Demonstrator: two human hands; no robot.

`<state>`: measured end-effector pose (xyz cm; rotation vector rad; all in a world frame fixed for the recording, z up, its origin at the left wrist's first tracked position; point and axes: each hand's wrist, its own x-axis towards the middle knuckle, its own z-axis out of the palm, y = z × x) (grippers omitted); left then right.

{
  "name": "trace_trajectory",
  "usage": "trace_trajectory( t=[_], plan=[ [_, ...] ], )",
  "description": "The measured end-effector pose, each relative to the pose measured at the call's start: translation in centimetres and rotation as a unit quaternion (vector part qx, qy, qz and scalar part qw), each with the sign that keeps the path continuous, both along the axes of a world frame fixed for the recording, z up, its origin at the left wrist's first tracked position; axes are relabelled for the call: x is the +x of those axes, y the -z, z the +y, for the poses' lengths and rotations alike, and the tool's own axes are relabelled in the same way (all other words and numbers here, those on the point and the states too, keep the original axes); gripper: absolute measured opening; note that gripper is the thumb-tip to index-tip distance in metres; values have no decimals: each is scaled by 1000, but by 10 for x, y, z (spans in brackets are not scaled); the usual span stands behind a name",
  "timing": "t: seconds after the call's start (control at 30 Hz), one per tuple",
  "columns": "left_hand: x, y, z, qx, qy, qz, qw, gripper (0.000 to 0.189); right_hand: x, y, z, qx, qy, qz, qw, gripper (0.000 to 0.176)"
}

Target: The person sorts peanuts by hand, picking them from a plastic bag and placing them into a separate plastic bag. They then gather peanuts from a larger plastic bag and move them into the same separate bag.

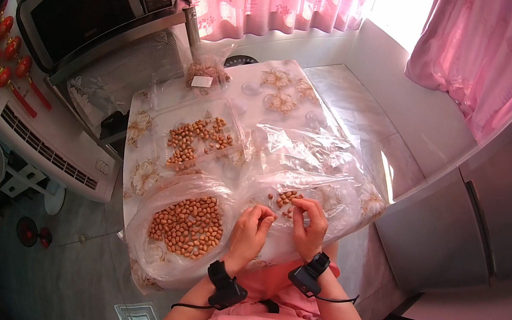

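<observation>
My left hand (249,235) is closed, fingers curled and thumb against them, at the near edge of a clear plastic bag. Its fingertips hide whatever they may hold. Just to its right, my right hand (309,229) is closed in a pinch over the same bag, and anything between its fingertips is too small to make out. A few reddish-brown peanuts (287,196) lie on the plastic beyond my fingers. Left of my left hand, an open plastic bag (145,257) holds a large heap of peanuts (186,226). Both wrists wear black straps with small devices.
Another flat bag with peanuts (196,138) lies further back on the flowered tablecloth (281,101). A tied bag with a white label (201,81) stands at the far edge. A microwave (86,9) is on the left, a grey fridge (437,233) on the right.
</observation>
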<state>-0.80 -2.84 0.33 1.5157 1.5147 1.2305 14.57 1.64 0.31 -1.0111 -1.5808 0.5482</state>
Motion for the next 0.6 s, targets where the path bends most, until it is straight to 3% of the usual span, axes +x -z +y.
trace_trajectory(
  t=[0.6],
  plan=[
    [5,9,1,15,-4,40,999,14,3,13,1,-28,19,-37,999,25]
  ],
)
